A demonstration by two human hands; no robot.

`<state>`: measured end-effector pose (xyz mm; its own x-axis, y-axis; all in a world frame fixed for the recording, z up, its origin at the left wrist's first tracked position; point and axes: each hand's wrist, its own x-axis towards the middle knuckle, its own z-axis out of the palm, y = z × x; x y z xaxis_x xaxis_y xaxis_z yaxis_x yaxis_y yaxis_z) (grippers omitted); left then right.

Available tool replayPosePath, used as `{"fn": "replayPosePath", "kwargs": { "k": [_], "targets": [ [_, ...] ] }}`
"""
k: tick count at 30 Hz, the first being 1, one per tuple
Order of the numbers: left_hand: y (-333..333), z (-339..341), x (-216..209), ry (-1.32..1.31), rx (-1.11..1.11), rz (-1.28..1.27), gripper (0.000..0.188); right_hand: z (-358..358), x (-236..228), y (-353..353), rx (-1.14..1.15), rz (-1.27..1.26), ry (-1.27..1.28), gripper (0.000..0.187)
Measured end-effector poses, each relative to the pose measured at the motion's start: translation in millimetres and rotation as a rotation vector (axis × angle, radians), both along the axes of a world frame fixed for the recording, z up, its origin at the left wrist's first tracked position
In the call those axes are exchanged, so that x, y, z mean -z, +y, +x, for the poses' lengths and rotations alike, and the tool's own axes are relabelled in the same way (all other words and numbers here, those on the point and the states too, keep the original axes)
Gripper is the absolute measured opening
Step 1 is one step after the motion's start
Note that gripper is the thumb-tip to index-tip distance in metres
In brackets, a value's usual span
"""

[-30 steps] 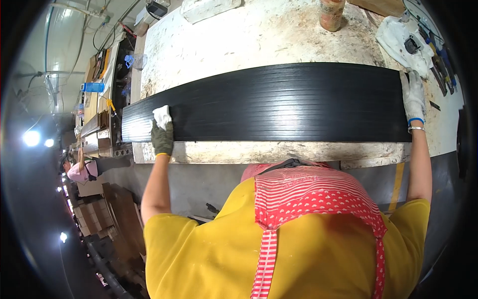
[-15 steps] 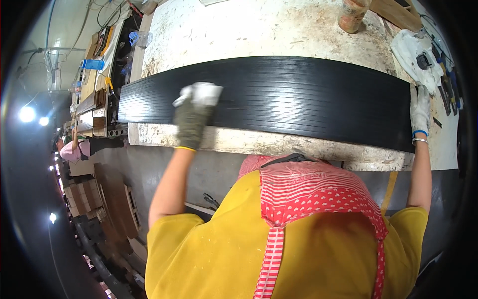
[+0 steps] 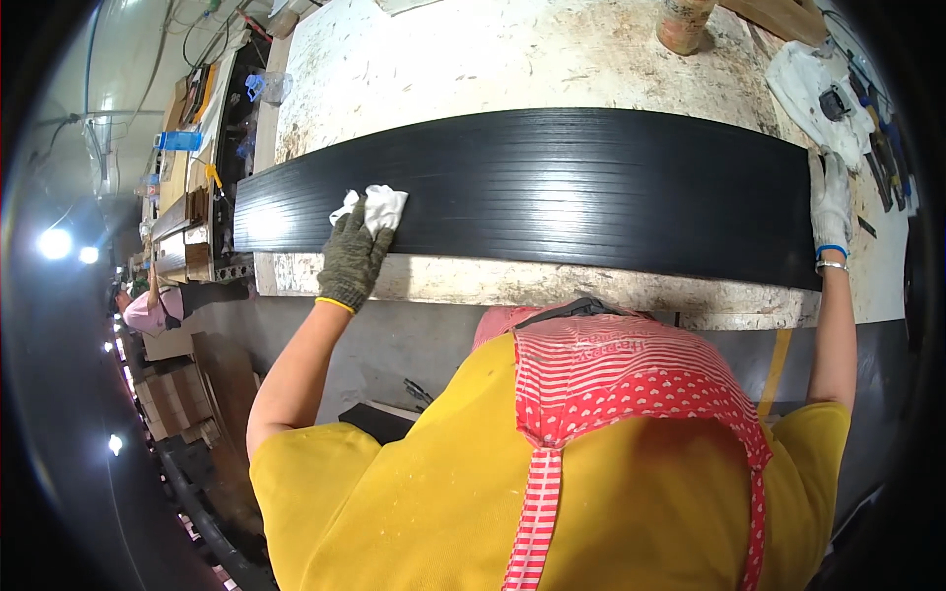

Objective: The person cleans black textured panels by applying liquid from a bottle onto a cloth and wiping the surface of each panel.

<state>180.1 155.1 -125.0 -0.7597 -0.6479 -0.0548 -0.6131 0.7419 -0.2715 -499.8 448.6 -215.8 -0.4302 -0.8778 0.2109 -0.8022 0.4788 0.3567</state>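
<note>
A long black board [image 3: 591, 197] with fine grooves along its length lies across the worktable in front of me. My left hand [image 3: 355, 258], in a dark green knit glove, presses a crumpled white cloth [image 3: 386, 207] onto the board's left part, near its front edge. The fingers lie over the cloth. My right hand [image 3: 831, 205], in a white glove with a blue cuff, rests along the board's right end, its fingers stretched out and pointing away from me.
The worktable [image 3: 443, 69] is pale and stained. Toward the far right stand an orange-brown jar [image 3: 683, 25], a white plastic bag [image 3: 813, 89] and several hand tools [image 3: 882, 158]. A side bench [image 3: 212, 128] runs along the left, where another person [image 3: 153, 307] stands farther off.
My left hand has moved the cloth slightly left and toward me over the board. My right hand stays at the board's right end.
</note>
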Motion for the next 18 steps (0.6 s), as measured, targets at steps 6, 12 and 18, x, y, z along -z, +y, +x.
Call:
{"fn": "replayPosePath", "kwargs": {
  "k": [6,12,18],
  "targets": [
    [47.5,-94.2,13.6,0.118,0.324,0.049,0.066,-14.2,8.1,12.2,-0.011,0.030,0.023,0.043],
    [-47.9,56.4,19.1,0.330,-0.444,0.296,0.054,-0.9,0.3,3.1,-0.113,-0.066,-0.002,0.039],
    [25.1,5.0,9.1,0.393,-0.265,0.253,0.055,-9.2,-0.1,4.3,-0.107,-0.001,0.042,0.044]
  ]
}}
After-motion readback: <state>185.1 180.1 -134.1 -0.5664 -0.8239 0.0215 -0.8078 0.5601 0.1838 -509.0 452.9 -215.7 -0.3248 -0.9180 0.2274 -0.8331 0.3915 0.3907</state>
